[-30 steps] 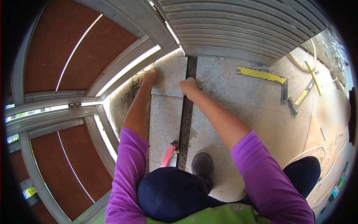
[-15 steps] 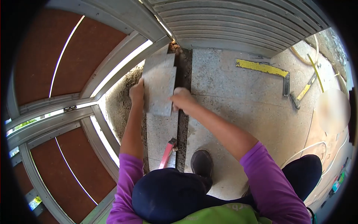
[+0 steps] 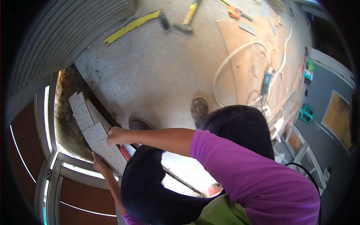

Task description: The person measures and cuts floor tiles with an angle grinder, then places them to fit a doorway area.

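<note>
- Our right hand [image 3: 117, 135] is mostly closed, gripping the near right edge of the grey, speckled, rectangular tiles [image 3: 108, 155], our landmark. Which layers it holds, we cannot tell.
- Our left hand [image 3: 99, 164] is partly open, fingers at the tiles' opposite edge; its grip underneath is hidden.
- The tiles lie overlapped and stepped, with dark, crumbly soil [image 3: 66, 112] beside their far end.
- Crowding the tiles' left side: brown-panelled, grey metal framework [image 3: 50, 168]. Past their far end: a grey, ribbed metal shutter [image 3: 75, 37].
- Right of the tiles: two dark shoes [image 3: 199, 108]; farther off, a white cable [image 3: 229, 56] and a teal, cylindrical power tool [image 3: 266, 81].
- Above right of them: a flat, yellow-and-black square [image 3: 131, 28] and a yellow-handled hammer [image 3: 187, 18], its handle cut off by the view's top edge.
- Just beside the tiles, a red bar-like piece [image 3: 125, 153] is partly hidden by our dark-trousered knee [image 3: 140, 172].
- Left forearm: partly hidden behind that knee.
</note>
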Action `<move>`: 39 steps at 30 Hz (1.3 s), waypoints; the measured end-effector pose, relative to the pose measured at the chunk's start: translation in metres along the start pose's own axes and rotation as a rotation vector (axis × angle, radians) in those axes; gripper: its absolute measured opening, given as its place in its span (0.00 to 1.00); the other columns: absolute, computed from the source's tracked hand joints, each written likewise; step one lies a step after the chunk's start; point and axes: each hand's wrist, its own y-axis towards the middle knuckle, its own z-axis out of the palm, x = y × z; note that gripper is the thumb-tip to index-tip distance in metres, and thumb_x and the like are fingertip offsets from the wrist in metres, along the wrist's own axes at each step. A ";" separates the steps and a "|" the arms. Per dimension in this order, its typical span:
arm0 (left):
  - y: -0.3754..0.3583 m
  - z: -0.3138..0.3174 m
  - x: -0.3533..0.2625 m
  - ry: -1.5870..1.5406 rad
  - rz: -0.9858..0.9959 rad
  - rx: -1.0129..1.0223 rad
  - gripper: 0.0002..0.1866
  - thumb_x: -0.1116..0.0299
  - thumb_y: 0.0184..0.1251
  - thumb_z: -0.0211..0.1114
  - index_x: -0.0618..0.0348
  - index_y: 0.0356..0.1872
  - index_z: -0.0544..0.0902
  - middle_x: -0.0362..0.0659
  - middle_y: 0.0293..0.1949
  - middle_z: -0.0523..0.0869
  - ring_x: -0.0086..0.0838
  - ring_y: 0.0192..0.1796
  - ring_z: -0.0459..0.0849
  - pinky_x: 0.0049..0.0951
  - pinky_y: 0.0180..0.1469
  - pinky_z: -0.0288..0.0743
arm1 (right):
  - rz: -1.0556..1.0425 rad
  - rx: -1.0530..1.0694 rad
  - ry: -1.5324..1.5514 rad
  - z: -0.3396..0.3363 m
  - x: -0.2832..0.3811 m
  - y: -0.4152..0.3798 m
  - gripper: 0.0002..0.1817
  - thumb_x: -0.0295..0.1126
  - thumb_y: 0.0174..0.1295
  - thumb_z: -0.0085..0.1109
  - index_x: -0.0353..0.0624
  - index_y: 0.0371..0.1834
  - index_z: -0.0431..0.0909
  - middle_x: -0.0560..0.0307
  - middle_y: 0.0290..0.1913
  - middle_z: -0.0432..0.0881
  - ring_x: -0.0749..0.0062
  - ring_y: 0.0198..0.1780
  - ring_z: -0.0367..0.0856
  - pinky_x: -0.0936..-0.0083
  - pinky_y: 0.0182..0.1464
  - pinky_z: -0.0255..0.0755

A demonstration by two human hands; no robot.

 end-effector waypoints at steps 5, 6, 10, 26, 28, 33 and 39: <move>-0.067 0.009 -0.099 0.166 0.000 0.142 0.39 0.38 0.77 0.61 0.73 0.63 0.81 0.50 0.56 0.86 0.34 0.52 0.83 0.33 0.57 0.76 | -0.223 -0.181 0.055 0.016 0.038 -0.131 0.14 0.32 0.53 0.70 0.34 0.20 0.77 0.58 0.18 0.72 0.71 0.22 0.72 0.60 0.24 0.63; -0.075 0.011 -0.124 0.263 0.012 0.199 0.40 0.37 0.77 0.60 0.71 0.64 0.82 0.46 0.56 0.85 0.32 0.50 0.82 0.32 0.57 0.75 | -0.229 -0.203 0.071 0.018 0.053 -0.159 0.15 0.32 0.53 0.70 0.34 0.20 0.76 0.58 0.18 0.72 0.72 0.22 0.71 0.61 0.24 0.63; -0.125 0.056 -0.234 0.391 0.139 0.391 0.40 0.36 0.77 0.59 0.69 0.67 0.80 0.43 0.59 0.84 0.30 0.58 0.79 0.31 0.65 0.69 | -0.286 -0.254 0.128 0.018 0.103 -0.266 0.15 0.34 0.54 0.70 0.30 0.23 0.79 0.48 0.20 0.77 0.67 0.25 0.76 0.60 0.30 0.69; -0.339 0.286 -0.281 0.694 0.619 0.576 0.38 0.33 0.69 0.67 0.61 0.17 0.74 0.35 0.22 0.72 0.26 0.29 0.67 0.35 0.33 0.64 | -0.122 -0.817 -0.043 -0.195 -0.042 -0.602 0.20 0.47 0.73 0.62 0.39 0.50 0.88 0.58 0.39 0.88 0.77 0.36 0.84 0.78 0.41 0.80; -0.349 0.309 -0.262 0.766 0.632 0.600 0.39 0.33 0.67 0.69 0.62 0.15 0.74 0.36 0.20 0.71 0.26 0.28 0.66 0.35 0.32 0.63 | -0.064 -0.966 -0.115 -0.229 -0.079 -0.639 0.19 0.47 0.73 0.61 0.40 0.45 0.89 0.61 0.35 0.87 0.79 0.34 0.83 0.79 0.37 0.78; -0.381 0.374 -0.194 0.950 0.717 0.613 0.43 0.27 0.65 0.65 0.65 0.16 0.78 0.40 0.17 0.73 0.31 0.25 0.70 0.39 0.34 0.67 | 0.024 -1.188 -0.258 -0.327 -0.161 -0.683 0.21 0.48 0.68 0.63 0.36 0.39 0.88 0.49 0.33 0.88 0.64 0.35 0.86 0.66 0.41 0.77; -0.377 0.461 -0.103 1.081 0.726 0.601 0.44 0.23 0.62 0.62 0.64 0.20 0.84 0.46 0.19 0.80 0.38 0.28 0.79 0.42 0.40 0.73 | -0.031 -1.416 -0.385 -0.467 -0.242 -0.679 0.25 0.50 0.64 0.65 0.34 0.39 0.86 0.37 0.37 0.88 0.44 0.43 0.89 0.57 0.48 0.78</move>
